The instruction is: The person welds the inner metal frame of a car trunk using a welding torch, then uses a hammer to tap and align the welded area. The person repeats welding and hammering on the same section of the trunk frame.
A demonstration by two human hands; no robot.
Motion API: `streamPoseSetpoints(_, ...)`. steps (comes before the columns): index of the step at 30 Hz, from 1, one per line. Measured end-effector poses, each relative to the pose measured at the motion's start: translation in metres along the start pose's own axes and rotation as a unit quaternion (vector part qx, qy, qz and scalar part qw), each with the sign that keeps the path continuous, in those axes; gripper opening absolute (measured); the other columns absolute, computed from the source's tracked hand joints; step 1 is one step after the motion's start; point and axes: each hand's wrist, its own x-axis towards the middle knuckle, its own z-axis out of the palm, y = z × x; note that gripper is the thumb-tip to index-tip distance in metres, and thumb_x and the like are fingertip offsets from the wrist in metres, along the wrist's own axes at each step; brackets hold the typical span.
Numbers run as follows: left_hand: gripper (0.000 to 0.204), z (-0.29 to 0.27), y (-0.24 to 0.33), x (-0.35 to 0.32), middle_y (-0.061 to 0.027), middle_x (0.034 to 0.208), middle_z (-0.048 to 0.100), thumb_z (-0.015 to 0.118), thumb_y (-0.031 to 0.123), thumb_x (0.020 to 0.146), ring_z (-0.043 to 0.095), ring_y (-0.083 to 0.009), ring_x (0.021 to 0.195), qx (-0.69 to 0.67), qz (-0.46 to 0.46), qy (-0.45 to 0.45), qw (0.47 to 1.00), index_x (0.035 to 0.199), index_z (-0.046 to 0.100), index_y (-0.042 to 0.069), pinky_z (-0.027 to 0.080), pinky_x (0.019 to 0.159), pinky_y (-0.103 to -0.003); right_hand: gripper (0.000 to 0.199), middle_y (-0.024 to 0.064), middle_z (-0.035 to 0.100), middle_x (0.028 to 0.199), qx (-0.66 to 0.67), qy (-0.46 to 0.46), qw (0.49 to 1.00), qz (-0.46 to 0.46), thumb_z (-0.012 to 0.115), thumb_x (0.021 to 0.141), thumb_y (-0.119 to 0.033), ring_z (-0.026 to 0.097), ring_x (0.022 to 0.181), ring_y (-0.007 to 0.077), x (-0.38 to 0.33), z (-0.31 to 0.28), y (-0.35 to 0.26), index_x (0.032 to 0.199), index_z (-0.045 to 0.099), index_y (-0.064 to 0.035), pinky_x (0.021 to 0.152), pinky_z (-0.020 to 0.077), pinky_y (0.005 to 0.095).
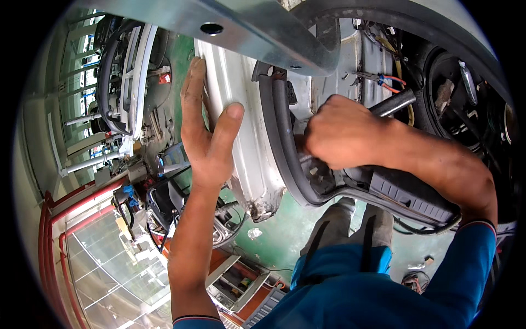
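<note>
Against the pale car body panel (241, 137), left hand (205, 123) lies open, palm flat, fingers spread upward, bracing the sheet metal. Right of it, right hand (342, 137) is closed in a fist around a dark handle with a metal shaft (397, 102); the working end is hidden behind the knuckles, so I cannot tell the tool's kind. Fist sits right at the black rubber door seal (279, 137) that loops along the panel edge. Loose red and blue wires (392, 83) hang just beyond, far right. Green floor (279, 230) below; open toolbox (238, 282) near left.

Risks, as judged: tool slipping off could gouge the seal or nick the wires; the ragged lower panel edge (262, 208) could cut the bracing hand.
</note>
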Motion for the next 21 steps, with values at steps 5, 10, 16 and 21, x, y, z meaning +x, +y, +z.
streamPoseSetpoints(5,0.075,0.002,0.001,0.002,-0.0252,0.154,0.041,0.069,0.021,0.092,0.038,-0.0335,0.144,-0.011,0.01,-0.008,1.0,0.151,0.036,-0.012,0.026,0.12,-0.045,0.012,0.0142,0.074,0.081,0.033,0.031,0.996,0.082,0.067,0.073,-0.013,0.074,0.083,0.0344,0.014,0.007,-0.003,0.078,0.076,-0.0064,0.068,0.0565,0.0466)
streamPoseSetpoints(10,0.077,0.002,-0.001,0.001,-0.0253,0.154,0.04,0.069,0.024,0.092,0.038,-0.0336,0.143,-0.018,0.012,-0.011,1.0,0.151,0.036,-0.013,0.026,0.12,-0.045,0.013,0.0169,0.072,0.076,0.031,0.008,0.999,-0.033,0.066,0.069,-0.013,0.072,0.078,0.036,0.003,-0.001,-0.011,0.073,0.074,-0.0021,0.066,0.0564,0.0461)
streamPoseSetpoints(16,0.078,0.0,-0.003,0.001,-0.0253,0.154,0.04,0.07,0.024,0.091,0.038,-0.0342,0.144,-0.01,0.003,-0.002,1.0,0.15,0.036,-0.013,0.026,0.121,-0.045,0.013,0.0179,0.071,0.074,0.046,-0.001,0.999,-0.026,0.067,0.068,-0.012,0.073,0.077,0.0349,0.002,-0.004,-0.013,0.074,0.075,-0.0018,0.067,0.0565,0.0462)
streamPoseSetpoints(21,0.078,0.001,-0.003,0.001,-0.0259,0.154,0.04,0.07,0.024,0.091,0.038,-0.0346,0.144,-0.019,0.007,0.002,1.0,0.151,0.036,-0.013,0.026,0.121,-0.045,0.015,0.0192,0.073,0.083,0.083,-0.016,0.994,0.075,0.067,0.072,-0.011,0.073,0.084,0.0369,0.01,-0.008,-0.004,0.081,0.075,-0.002,0.072,0.0574,0.0479)
